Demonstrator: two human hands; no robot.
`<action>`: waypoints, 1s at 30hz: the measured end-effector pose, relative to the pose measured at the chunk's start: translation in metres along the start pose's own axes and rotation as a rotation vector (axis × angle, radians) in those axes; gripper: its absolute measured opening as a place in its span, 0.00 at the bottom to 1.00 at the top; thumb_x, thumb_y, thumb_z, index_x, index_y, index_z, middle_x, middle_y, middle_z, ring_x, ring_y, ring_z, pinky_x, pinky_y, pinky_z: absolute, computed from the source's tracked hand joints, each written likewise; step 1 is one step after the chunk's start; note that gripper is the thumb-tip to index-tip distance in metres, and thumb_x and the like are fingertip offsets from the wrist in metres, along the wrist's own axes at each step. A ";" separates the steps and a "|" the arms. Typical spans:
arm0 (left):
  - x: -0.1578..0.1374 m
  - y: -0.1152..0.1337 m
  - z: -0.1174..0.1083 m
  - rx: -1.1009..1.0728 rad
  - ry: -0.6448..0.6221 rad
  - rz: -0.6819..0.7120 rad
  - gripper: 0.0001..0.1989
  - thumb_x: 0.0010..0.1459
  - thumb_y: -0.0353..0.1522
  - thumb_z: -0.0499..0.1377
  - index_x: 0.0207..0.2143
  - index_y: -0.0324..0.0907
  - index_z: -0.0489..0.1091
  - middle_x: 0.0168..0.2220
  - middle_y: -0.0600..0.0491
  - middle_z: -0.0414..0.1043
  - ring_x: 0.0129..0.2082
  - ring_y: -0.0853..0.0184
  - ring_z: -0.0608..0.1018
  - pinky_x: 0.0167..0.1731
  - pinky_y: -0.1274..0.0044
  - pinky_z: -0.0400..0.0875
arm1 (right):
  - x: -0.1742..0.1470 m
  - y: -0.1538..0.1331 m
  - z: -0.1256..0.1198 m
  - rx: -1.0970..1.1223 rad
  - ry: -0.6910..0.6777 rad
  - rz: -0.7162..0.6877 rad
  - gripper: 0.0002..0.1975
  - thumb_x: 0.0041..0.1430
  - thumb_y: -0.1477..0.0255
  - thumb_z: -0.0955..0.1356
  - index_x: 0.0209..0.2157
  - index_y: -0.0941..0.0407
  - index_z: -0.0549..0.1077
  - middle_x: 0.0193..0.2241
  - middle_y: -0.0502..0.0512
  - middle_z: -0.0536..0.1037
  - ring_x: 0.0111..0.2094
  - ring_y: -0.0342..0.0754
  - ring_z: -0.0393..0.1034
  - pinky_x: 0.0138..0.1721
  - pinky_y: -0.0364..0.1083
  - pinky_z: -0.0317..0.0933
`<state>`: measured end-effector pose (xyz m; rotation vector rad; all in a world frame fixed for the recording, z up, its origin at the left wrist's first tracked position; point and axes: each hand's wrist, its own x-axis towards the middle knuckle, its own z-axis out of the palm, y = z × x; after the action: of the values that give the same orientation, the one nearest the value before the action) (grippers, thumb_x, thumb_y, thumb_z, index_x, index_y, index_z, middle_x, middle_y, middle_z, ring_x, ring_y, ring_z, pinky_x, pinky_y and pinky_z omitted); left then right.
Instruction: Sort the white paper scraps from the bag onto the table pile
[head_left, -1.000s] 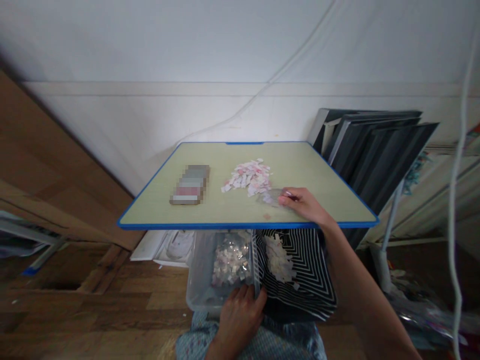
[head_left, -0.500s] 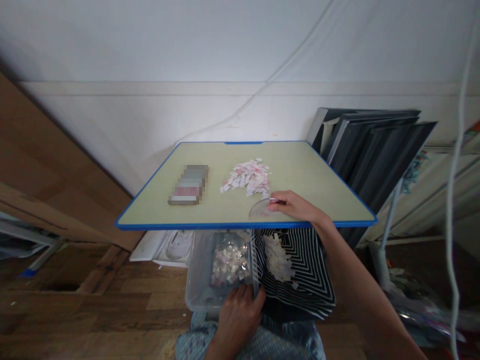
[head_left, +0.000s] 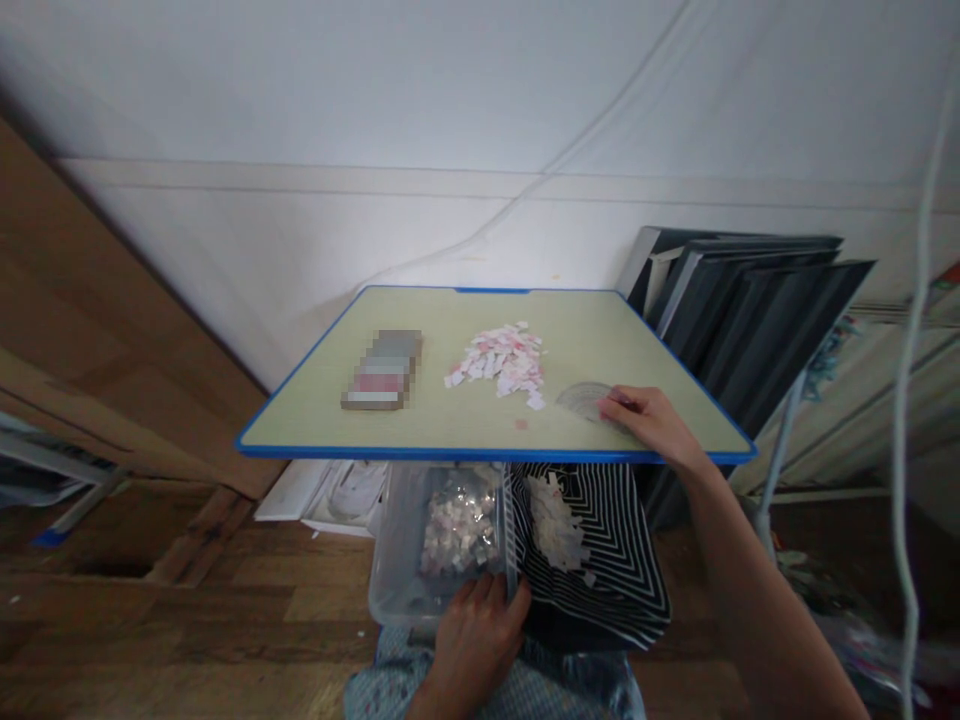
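My right hand (head_left: 641, 418) pinches a clear protractor (head_left: 581, 398) by its right end, over the right part of the board (head_left: 645, 330) with the blue rim. Left of the protractor lies a pile of pink and white paper scraps (head_left: 499, 358); one small pinkish scrap (head_left: 521, 425) sits apart, nearer the front edge. Below the board, my left hand (head_left: 480, 625) has its fingers curled over the near rim of a clear plastic bin (head_left: 390, 580), where it meets a black-and-white striped bag (head_left: 622, 560). Small pale pieces (head_left: 459, 525) fill part of the bin. White scraps (head_left: 559, 525) lie in the bag.
A pixelated block (head_left: 382, 370) rests on the board's left side. Dark flat panels (head_left: 742, 300) lean on the wall at right. A cardboard sheet (head_left: 112, 300) stands at left. A white cable (head_left: 915, 400) hangs at far right.
My right hand has moved right with the protractor, away from the pile. A small pinkish scrap now shows near the board's front edge. My left hand stays on the bin.
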<state>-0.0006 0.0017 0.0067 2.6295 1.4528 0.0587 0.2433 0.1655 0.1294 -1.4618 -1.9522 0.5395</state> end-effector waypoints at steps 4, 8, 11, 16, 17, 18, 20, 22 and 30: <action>0.000 0.000 0.001 0.002 0.003 0.003 0.20 0.51 0.27 0.56 0.48 0.43 0.60 0.36 0.49 0.67 0.35 0.62 0.70 0.34 0.72 0.67 | -0.006 0.006 0.001 -0.069 0.001 0.002 0.19 0.49 0.60 0.61 0.14 0.58 0.62 0.13 0.48 0.60 0.18 0.40 0.53 0.20 0.41 0.46; 0.001 0.000 0.000 0.008 -0.007 0.005 0.20 0.52 0.27 0.56 0.48 0.42 0.60 0.36 0.49 0.68 0.35 0.61 0.70 0.34 0.71 0.67 | -0.001 -0.009 0.023 -0.064 0.008 -0.033 0.18 0.50 0.62 0.61 0.13 0.57 0.58 0.13 0.48 0.59 0.17 0.39 0.51 0.20 0.41 0.45; 0.001 0.000 -0.001 -0.002 0.000 0.000 0.21 0.51 0.26 0.56 0.48 0.43 0.60 0.37 0.48 0.68 0.37 0.61 0.70 0.35 0.71 0.67 | 0.004 -0.022 0.038 -0.057 -0.003 -0.060 0.17 0.51 0.63 0.61 0.14 0.57 0.58 0.14 0.47 0.60 0.18 0.38 0.51 0.20 0.41 0.45; 0.001 0.000 -0.002 -0.006 -0.014 -0.003 0.20 0.51 0.27 0.57 0.48 0.42 0.61 0.37 0.48 0.68 0.36 0.60 0.70 0.34 0.71 0.67 | 0.012 -0.037 0.054 -0.067 -0.042 -0.102 0.16 0.52 0.65 0.61 0.15 0.57 0.58 0.15 0.48 0.60 0.19 0.39 0.53 0.23 0.41 0.45; 0.001 0.000 -0.002 -0.006 -0.014 -0.004 0.20 0.51 0.27 0.57 0.48 0.43 0.60 0.37 0.48 0.68 0.36 0.60 0.70 0.34 0.71 0.67 | 0.013 -0.040 0.057 -0.063 -0.052 -0.103 0.16 0.52 0.65 0.60 0.16 0.58 0.59 0.15 0.48 0.60 0.20 0.39 0.53 0.23 0.41 0.45; 0.001 0.000 -0.002 -0.006 -0.014 -0.004 0.21 0.51 0.27 0.57 0.48 0.43 0.60 0.37 0.48 0.68 0.37 0.60 0.70 0.34 0.71 0.67 | 0.014 -0.043 0.061 -0.057 -0.062 -0.100 0.15 0.52 0.65 0.60 0.16 0.58 0.59 0.16 0.48 0.60 0.20 0.39 0.53 0.23 0.41 0.45; 0.001 0.000 -0.002 -0.006 -0.018 -0.006 0.21 0.51 0.27 0.57 0.48 0.43 0.60 0.37 0.48 0.68 0.37 0.61 0.70 0.35 0.71 0.67 | 0.018 -0.050 0.070 -0.045 -0.079 -0.087 0.15 0.52 0.66 0.61 0.17 0.58 0.60 0.16 0.49 0.61 0.20 0.39 0.53 0.23 0.41 0.45; 0.000 0.001 -0.002 -0.007 -0.027 -0.011 0.21 0.51 0.27 0.57 0.48 0.44 0.60 0.37 0.49 0.68 0.36 0.61 0.70 0.35 0.72 0.66 | 0.021 -0.057 0.080 -0.029 -0.083 -0.081 0.14 0.51 0.66 0.62 0.17 0.58 0.61 0.17 0.49 0.62 0.21 0.39 0.53 0.23 0.41 0.45; 0.000 0.000 0.001 -0.027 0.001 -0.011 0.20 0.52 0.26 0.55 0.49 0.44 0.60 0.37 0.49 0.67 0.37 0.62 0.70 0.35 0.72 0.65 | 0.031 -0.055 0.070 0.202 -0.234 -0.226 0.14 0.53 0.65 0.62 0.19 0.58 0.62 0.18 0.47 0.61 0.22 0.39 0.53 0.25 0.41 0.48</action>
<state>-0.0004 0.0019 0.0059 2.6002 1.4565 0.0771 0.1508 0.1825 0.1224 -1.0760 -2.1374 0.8072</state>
